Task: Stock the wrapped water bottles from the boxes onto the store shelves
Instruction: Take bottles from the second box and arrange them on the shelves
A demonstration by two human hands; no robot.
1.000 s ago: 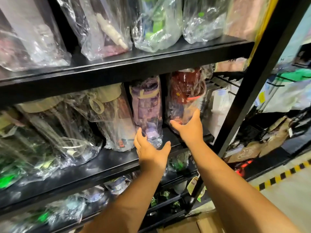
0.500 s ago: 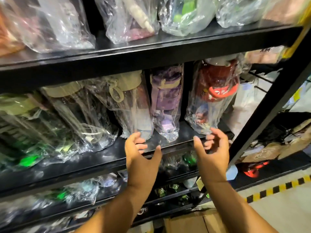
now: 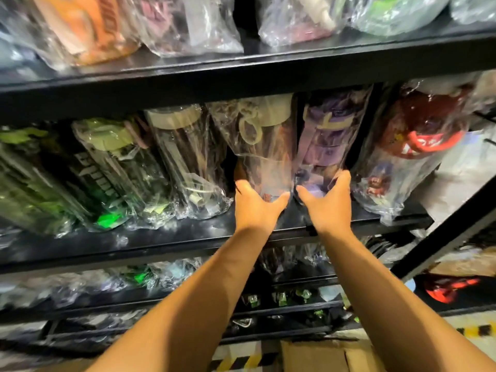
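Wrapped water bottles stand in a row on the black middle shelf (image 3: 188,237). My left hand (image 3: 257,210) cups the base of a brown bottle with a cream lid (image 3: 265,146), thumb on its right and fingers on its left. My right hand (image 3: 327,208) wraps the base of the purple bottle (image 3: 327,135) beside it. A red bottle (image 3: 418,146) leans at the shelf's right end. To the left stand a clear cream-lidded bottle (image 3: 185,157) and green ones (image 3: 112,170).
The upper shelf (image 3: 268,76) hangs low over the bottle tops and carries more bagged bottles. Lower shelves hold further wrapped stock. A black upright post (image 3: 451,232) bounds the right side. An open cardboard box (image 3: 316,355) lies on the floor below.
Both hands were open and apart from the bottles half a second ago. They have moved forward onto the shelf and closed around the bases of the brown and purple bottles. The view has shifted right.
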